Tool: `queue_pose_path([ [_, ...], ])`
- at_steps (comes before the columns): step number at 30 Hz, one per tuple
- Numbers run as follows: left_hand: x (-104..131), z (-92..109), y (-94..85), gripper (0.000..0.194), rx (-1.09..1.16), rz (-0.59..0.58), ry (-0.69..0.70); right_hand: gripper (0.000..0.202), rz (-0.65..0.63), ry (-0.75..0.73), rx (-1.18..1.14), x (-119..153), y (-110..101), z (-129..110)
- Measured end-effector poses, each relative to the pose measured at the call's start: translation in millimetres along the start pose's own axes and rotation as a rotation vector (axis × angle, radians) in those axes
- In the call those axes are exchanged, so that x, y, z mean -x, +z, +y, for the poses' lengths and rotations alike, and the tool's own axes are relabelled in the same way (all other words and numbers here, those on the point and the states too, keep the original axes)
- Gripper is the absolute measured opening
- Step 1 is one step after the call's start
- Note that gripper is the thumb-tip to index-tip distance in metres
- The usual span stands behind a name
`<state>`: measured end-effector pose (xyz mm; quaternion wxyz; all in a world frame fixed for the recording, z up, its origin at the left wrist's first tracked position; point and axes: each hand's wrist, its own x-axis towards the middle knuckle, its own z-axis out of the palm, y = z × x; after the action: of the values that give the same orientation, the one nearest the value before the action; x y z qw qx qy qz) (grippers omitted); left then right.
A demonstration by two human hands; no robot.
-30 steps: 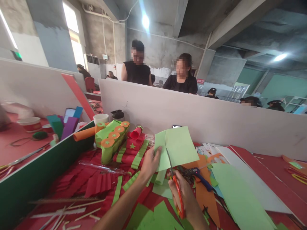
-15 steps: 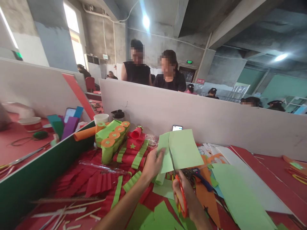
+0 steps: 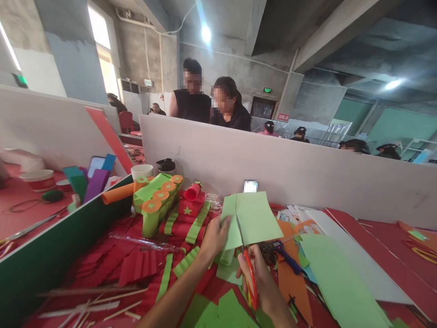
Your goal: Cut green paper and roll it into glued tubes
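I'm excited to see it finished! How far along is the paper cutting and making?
Looks done: the green model already wears orange star discs.

In hand: the left hand holds a light green sheet; the right hand has scissors in it.

Left: probably separating the sheet's two sides. I can't tell how far the cut runs.

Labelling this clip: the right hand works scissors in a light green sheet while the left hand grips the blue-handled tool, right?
Not quite: in the head view, the left hand grips the light green sheet, not the blue-handled tool. The right hand does work the scissors.
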<state>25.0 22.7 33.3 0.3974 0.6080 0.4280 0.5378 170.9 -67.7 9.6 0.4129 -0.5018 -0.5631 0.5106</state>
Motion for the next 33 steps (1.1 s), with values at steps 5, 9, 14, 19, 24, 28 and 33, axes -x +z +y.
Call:
queue_pose_path([
  [5, -0.3, -0.8, -1.8, 0.036, 0.014, 0.009, 0.002, 0.041, -0.085, -0.003, -0.071, 9.9, -1.8, -16.0],
  [9, -0.4, -1.1, -2.8, 0.037, 0.011, 0.019, -0.006, 0.039, -0.113, -0.014, -0.077, 14.2, -2.5, -20.5],
  [14, -1.6, -2.1, -2.7, 0.036, 0.027, 0.009, -0.048, 0.041, -0.097, -0.025, -0.104, 11.2, -3.0, -14.2],
  [19, -2.8, -2.4, -3.1, 0.035, 0.053, -0.003, -0.044, 0.056, -0.043, -0.01, -0.111, 11.0, -1.4, -20.0],
  [24, -2.8, -0.9, -3.9, 0.034, 0.061, 0.009, -0.031, 0.058, -0.076, -0.026, -0.065, 13.7, -1.6, -23.8],
  [28, -2.4, 0.6, -2.7, 0.034, 0.054, 0.006, 0.007, 0.066, -0.108, -0.024, -0.001, 13.7, -4.1, -19.4],
  [33, -1.4, 2.1, -0.3, 0.034, 0.067, -0.023, 0.018, 0.073, -0.103, -0.041, -0.009, 12.4, -5.2, -14.2],
])
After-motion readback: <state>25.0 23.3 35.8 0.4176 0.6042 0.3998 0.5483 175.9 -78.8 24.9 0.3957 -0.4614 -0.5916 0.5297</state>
